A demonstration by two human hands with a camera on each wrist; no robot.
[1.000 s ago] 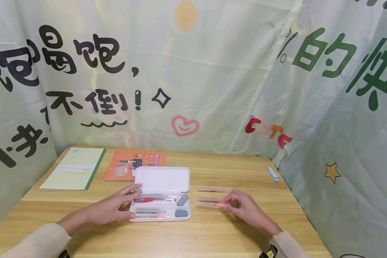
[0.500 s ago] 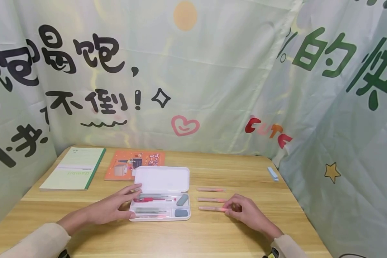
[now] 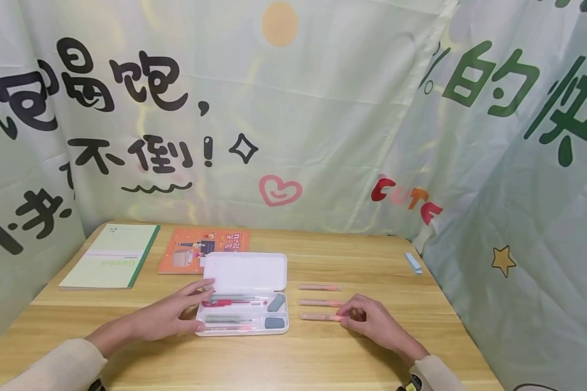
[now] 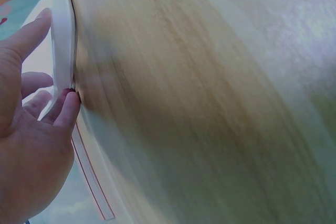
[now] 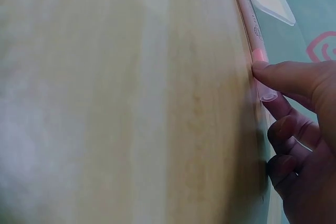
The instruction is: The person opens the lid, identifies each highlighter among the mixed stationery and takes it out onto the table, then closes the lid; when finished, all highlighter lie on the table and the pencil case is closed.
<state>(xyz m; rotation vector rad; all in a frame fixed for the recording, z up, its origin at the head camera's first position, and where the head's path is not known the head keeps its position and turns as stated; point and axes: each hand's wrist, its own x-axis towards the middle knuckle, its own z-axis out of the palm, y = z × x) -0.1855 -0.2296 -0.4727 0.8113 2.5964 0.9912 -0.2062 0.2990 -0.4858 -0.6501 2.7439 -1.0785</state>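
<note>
The white pencil case (image 3: pixel 245 271) lies with its lid back and holds pens, a red pen (image 3: pixel 235 302) and two grey-blue erasers (image 3: pixel 274 323). My left hand (image 3: pixel 163 313) rests with spread fingers and thumb against its left side; in the left wrist view, the hand (image 4: pixel 31 114) touches the case's edge (image 4: pixel 63 35). Right of the case, three pinkish pens lie roughly parallel: the far one (image 3: pixel 318 288), the middle one (image 3: pixel 318 303) and the near one (image 3: pixel 318 317). My right hand (image 3: pixel 379 326) pinches the near pen's right end, also seen in the right wrist view on the pen (image 5: pixel 250 22).
A pale green notebook (image 3: pixel 110 258) lies at the back left. The orange booklet (image 3: pixel 181 252) is partly behind the case lid. A small light-blue item (image 3: pixel 413 263) sits near the table's right edge. Printed cloth (image 3: pixel 323 136) hangs behind the table.
The near pen has moved toward the front, apart from the middle one, with my right hand on its end. My left hand has stayed at the case.
</note>
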